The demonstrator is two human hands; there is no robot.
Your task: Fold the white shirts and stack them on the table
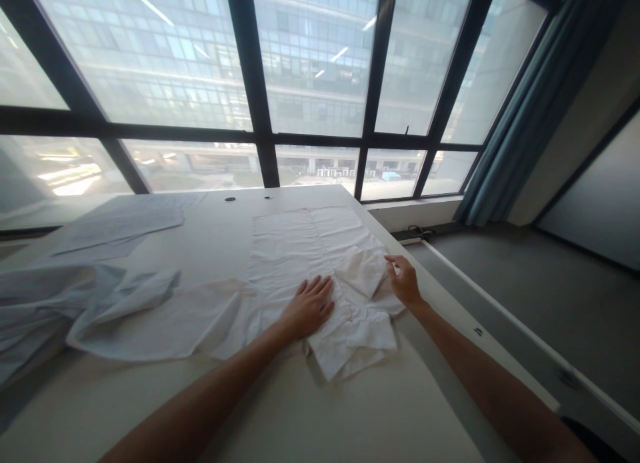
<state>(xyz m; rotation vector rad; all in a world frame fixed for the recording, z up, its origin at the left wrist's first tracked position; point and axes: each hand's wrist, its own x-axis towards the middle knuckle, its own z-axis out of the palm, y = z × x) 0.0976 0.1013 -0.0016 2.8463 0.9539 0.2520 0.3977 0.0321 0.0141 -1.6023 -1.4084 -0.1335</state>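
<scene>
two bare hands are at work on a white garment [300, 240], which lies on a white bench [385, 416] in the middle of the frame. the left hand [310, 308] is laid palm down on it just below the centre, its fingers straightened and a little spread, pointing up and to the right; it grips nothing. the right hand [404, 281], right of centre, is at the garment's right edge with its fingers bent and thumb brought near the fingertips; whether cloth is pinched between them i cannot tell. the two hands are apart, with a folded-over flap [364, 270] of white cloth between them.

the garment's upper part is spread fairly flat, with gathered creases across it. below the hands, a rumpled piece [350, 346] sticks out toward the lower centre, its corner pointing down. to the left, a long loose cloth [145, 320] reaches to the left edge of the frame, heaped and wrinkled there. flatter grey-white fabric [125, 220] lies at the upper left of the bench. two small round holes [230, 199] show near the bench's far edge. large windows [310, 63] fill the top, and a blue curtain [525, 130] hangs at the upper right.
</scene>
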